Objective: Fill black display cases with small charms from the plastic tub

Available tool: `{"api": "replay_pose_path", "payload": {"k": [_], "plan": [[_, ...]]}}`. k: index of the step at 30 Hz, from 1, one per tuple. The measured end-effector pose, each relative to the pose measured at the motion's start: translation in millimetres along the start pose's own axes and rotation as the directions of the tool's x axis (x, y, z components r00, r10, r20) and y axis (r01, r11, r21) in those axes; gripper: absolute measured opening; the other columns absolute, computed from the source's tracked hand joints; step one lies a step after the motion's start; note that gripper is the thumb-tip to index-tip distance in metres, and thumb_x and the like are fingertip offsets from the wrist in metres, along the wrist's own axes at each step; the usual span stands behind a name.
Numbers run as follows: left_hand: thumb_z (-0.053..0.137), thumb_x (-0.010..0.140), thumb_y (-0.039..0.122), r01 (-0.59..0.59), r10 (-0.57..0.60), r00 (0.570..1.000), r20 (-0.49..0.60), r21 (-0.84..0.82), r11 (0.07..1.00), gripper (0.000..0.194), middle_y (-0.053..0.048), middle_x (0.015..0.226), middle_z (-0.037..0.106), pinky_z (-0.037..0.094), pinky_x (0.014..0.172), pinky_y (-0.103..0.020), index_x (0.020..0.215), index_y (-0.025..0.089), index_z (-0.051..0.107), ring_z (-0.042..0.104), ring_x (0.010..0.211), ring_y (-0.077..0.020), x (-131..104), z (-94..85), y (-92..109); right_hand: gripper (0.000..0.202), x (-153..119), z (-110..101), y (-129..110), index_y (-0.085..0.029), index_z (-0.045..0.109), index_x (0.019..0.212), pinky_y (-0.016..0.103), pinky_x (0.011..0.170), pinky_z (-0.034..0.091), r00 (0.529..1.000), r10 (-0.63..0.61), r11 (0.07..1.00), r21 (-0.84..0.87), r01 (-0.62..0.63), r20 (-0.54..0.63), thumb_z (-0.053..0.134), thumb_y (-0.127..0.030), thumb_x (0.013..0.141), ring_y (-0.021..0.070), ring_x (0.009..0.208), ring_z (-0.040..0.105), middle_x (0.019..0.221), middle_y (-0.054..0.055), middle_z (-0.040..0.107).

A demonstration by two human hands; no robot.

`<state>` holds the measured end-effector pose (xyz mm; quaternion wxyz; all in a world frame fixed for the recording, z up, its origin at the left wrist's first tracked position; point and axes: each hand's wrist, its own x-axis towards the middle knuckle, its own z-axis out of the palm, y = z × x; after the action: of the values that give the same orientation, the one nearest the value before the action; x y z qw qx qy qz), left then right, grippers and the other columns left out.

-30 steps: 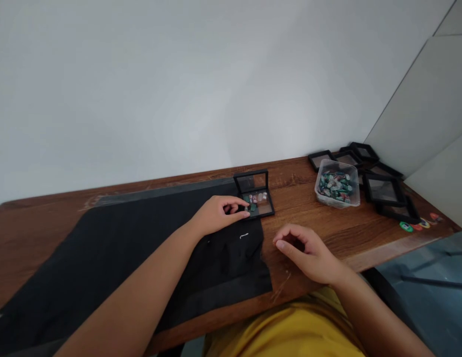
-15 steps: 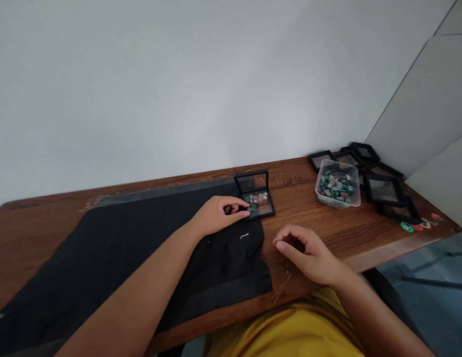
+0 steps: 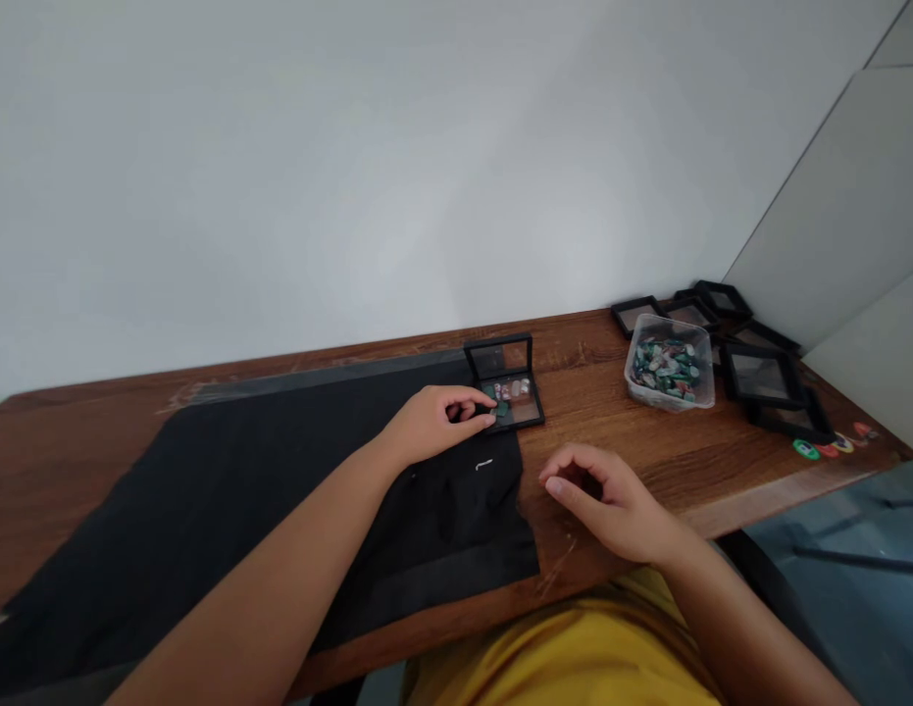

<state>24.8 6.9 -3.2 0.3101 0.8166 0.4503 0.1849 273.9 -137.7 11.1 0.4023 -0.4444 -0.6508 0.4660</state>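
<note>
An open black framed case (image 3: 538, 413) stands at the edge of the black cloth (image 3: 279, 490), its clear lid (image 3: 506, 358) raised. Green, pink and pale stones (image 3: 516, 388) lie inside. My left hand (image 3: 445, 424) reaches over the case's left side, thumb and fingertips close together at a green stone (image 3: 502, 408); whether it grips a stone is too small to tell. On the wood to the right rests my right hand (image 3: 592, 490), fingers curled and thumb near the index finger, with nothing visible in it.
A clear plastic tub (image 3: 707, 378) of green and reddish stones stands at the right. Around it lie several black frames (image 3: 761, 376). Small coloured pieces (image 3: 807, 449) lie by the right edge. A white scrap (image 3: 483, 464) is on the cloth.
</note>
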Motion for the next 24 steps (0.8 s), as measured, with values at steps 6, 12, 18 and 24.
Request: {"api": "replay_pose_path", "payload": {"k": [6,12,18,24], "plan": [[0.069,0.083,0.054,-0.022,0.022,1.000,0.010,-0.019,1.000,0.038,0.003,0.065,0.057,0.034,0.059,-0.026,0.100,0.021,0.081,0.043,0.059,-0.0127,0,0.0,0,0.020,0,0,0,-0.020,0.064,0.090,0.026,0.066,0.045,1.000,-0.001,1.000,-0.017,0.001,-0.007,0.060,-0.038,0.098,0.0133,0.070,0.054,0.078,0.001,0.062],[0.071,0.081,0.053,-0.039,0.038,0.999,-0.026,-0.034,0.999,0.034,0.002,0.063,0.055,0.037,0.058,-0.026,0.088,0.020,0.079,0.046,0.059,-0.0130,-2,-1.7,0,0.018,-1,-1,-1,-0.020,0.065,0.091,0.025,0.066,0.045,1.000,-0.003,1.000,-0.017,0.003,0.003,0.061,-0.037,0.098,0.0134,0.071,0.055,0.079,0.001,0.062],[0.069,0.084,0.053,-0.092,0.096,0.992,-0.084,0.041,0.995,0.033,0.000,0.069,0.064,0.041,0.060,-0.025,0.086,0.022,0.080,0.052,0.063,-0.0143,-3,-9.1,-3,0.021,-1,0,-1,-0.020,0.065,0.091,0.026,0.068,0.047,1.000,-0.016,0.999,-0.029,0.016,0.001,0.060,-0.039,0.100,0.0137,0.073,0.057,0.081,0.001,0.065],[0.070,0.087,0.056,-0.122,0.125,0.990,-0.061,0.054,0.991,0.034,0.000,0.071,0.065,0.043,0.061,-0.026,0.088,0.024,0.082,0.054,0.064,-0.0146,-2,-13.8,-9,0.018,-1,-2,-2,-0.021,0.065,0.091,0.026,0.067,0.048,0.999,-0.035,0.998,-0.055,0.036,0.007,0.059,-0.036,0.100,0.0139,0.073,0.058,0.082,0.002,0.066]]}}
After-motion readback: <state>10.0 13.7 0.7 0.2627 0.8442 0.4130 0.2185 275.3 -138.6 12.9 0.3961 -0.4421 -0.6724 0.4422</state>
